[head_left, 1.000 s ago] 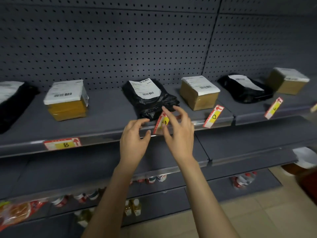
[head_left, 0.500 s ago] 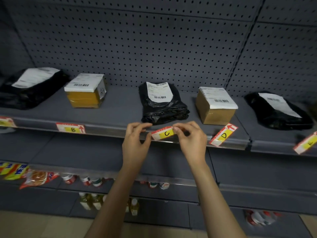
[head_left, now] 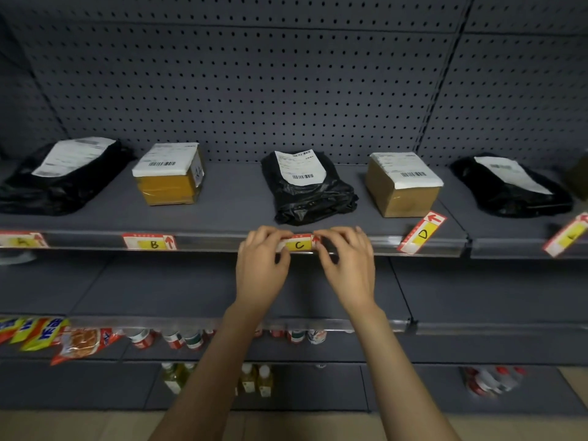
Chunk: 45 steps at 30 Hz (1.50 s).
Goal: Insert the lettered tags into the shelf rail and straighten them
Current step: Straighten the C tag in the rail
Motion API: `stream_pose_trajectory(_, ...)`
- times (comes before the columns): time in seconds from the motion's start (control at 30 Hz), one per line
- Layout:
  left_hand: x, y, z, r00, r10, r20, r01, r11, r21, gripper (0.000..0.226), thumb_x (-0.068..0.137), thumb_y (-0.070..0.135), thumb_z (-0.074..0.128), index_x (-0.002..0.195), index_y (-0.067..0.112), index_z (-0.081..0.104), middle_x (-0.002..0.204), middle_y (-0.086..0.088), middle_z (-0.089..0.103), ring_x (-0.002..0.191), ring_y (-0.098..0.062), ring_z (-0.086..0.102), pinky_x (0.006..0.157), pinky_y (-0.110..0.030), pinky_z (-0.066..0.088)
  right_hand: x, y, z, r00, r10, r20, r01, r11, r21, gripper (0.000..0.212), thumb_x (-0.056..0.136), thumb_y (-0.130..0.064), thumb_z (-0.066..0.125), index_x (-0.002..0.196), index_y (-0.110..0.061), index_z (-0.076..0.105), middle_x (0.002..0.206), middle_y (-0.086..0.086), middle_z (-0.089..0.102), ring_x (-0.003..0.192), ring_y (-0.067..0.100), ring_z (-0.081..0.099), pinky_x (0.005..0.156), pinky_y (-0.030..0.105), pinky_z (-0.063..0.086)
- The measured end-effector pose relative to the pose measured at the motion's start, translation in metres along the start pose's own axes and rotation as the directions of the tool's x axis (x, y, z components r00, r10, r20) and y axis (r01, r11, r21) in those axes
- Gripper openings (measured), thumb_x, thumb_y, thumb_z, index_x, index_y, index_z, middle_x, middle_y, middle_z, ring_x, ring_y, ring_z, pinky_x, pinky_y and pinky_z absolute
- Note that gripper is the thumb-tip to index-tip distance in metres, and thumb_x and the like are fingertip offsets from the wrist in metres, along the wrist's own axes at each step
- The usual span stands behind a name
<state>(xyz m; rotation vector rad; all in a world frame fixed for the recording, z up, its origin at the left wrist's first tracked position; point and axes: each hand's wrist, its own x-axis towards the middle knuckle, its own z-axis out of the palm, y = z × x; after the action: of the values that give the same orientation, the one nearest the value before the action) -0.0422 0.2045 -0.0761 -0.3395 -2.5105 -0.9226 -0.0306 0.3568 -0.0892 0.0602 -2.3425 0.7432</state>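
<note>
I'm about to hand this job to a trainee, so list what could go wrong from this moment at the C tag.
1. Both hands, left and right, pinch the ends of the red-and-yellow C tag at the clear plastic shelf rail; uneven pressure may bend it or seat it crooked.
2. The red-and-yellow D tag hangs tilted just right of the right hand; a bump may knock it out.
3. The crumpled black plastic parcel lies near the shelf edge above the tag and could get nudged.
</note>
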Motion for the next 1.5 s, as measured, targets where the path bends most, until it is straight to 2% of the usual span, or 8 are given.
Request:
stream_pose_trajectory(0.1,-0.005,0.002,0.000,0.999,0.033,0.030,-0.035,0.997,0.068,0.030,0.082,0.014,0.056,0.111,0.022,0.059,0.109,-0.001,0.056,0.105,-0.020,0.049,0.091,-0.035,0.037,-0.007,-0.003,0.002,0.996,0.076,-0.042,-0.078,0.996,-0.042,0.016,0.088,-0.025,0.061,0.101,-0.030,0.068,0.100,-0.002,0.063,0.102,0.018,0.057,0.112,0.031,0.017)
stream_pose_trajectory(0.23,-0.004,0.003,-0.003,0.997,0.050,0.065,-0.058,0.991,0.125,0.031,0.081,0.017,0.057,0.112,0.020,0.059,0.111,-0.004,0.054,0.108,-0.023,0.048,0.094,-0.036,0.034,-0.008,-0.007,-0.002,0.996,0.087,-0.012,-0.087,0.993,-0.081,0.019,0.087,-0.024,0.060,0.104,-0.029,0.067,0.105,0.000,0.060,0.107,0.018,0.055,0.114,0.039,0.020)
stream_pose_trajectory(0.47,0.011,0.027,0.001,0.988,0.125,0.088,-0.120,0.991,-0.052,0.030,0.080,0.012,0.059,0.109,0.020,0.061,0.110,-0.005,0.055,0.105,-0.024,0.050,0.093,-0.039,0.041,0.002,0.022,-0.053,0.987,0.094,-0.132,-0.116,0.980,-0.165,0.031,0.084,-0.017,0.063,0.114,-0.025,0.062,0.123,0.004,0.056,0.119,0.021,0.050,0.114,0.044,0.022)
stream_pose_trajectory(0.63,0.026,0.077,0.031,0.942,0.256,0.216,-0.200,0.947,-0.251,0.032,0.080,0.009,0.058,0.111,0.019,0.059,0.109,-0.006,0.054,0.103,-0.023,0.053,0.090,-0.036,0.045,0.034,0.059,-0.096,0.995,0.099,-0.022,-0.100,0.917,-0.385,0.031,0.082,-0.017,0.063,0.113,-0.023,0.062,0.132,0.005,0.053,0.119,0.028,0.047,0.102,0.041,0.028)
stream_pose_trajectory(0.73,0.027,0.102,0.055,0.882,0.339,0.327,-0.273,0.934,-0.232,0.038,0.081,0.010,0.058,0.119,0.018,0.053,0.114,-0.009,0.051,0.107,-0.026,0.052,0.094,-0.038,0.044,0.042,0.075,-0.113,0.995,0.100,0.002,-0.088,0.888,-0.452,0.024,0.084,-0.017,0.062,0.108,-0.020,0.065,0.119,0.007,0.060,0.107,0.032,0.052,0.087,0.040,0.034)
stream_pose_trajectory(0.9,0.031,0.130,0.086,0.858,0.354,0.373,-0.304,0.934,-0.188,0.042,0.081,0.011,0.059,0.122,0.015,0.051,0.119,-0.011,0.052,0.113,-0.029,0.049,0.096,-0.038,0.040,0.048,0.100,-0.140,0.974,0.211,0.087,-0.162,0.908,-0.386,0.013,0.085,-0.015,0.062,0.094,-0.012,0.071,0.097,0.014,0.060,0.088,0.037,0.059,0.067,0.036,0.040)
stream_pose_trajectory(1.07,0.026,0.141,0.105,0.883,0.325,0.337,-0.294,0.945,-0.142,0.040,0.082,0.010,0.057,0.121,0.015,0.053,0.118,-0.009,0.055,0.112,-0.027,0.048,0.096,-0.036,0.039,0.043,0.120,-0.153,0.945,0.308,0.114,-0.279,0.936,-0.213,0.008,0.084,-0.012,0.064,0.086,-0.014,0.071,0.094,0.009,0.069,0.087,0.028,0.065,0.075,0.034,0.046)
stream_pose_trajectory(1.5,-0.005,0.143,0.110,0.970,0.187,0.155,-0.212,0.963,0.164,0.040,0.082,0.008,0.056,0.120,0.018,0.056,0.112,-0.005,0.055,0.103,-0.024,0.049,0.090,-0.035,0.041,0.031,0.159,-0.142,0.964,0.003,0.265,0.018,0.997,-0.078,0.011,0.086,-0.018,0.064,0.096,-0.020,0.068,0.095,0.002,0.065,0.086,0.021,0.063,0.073,0.029,0.047)
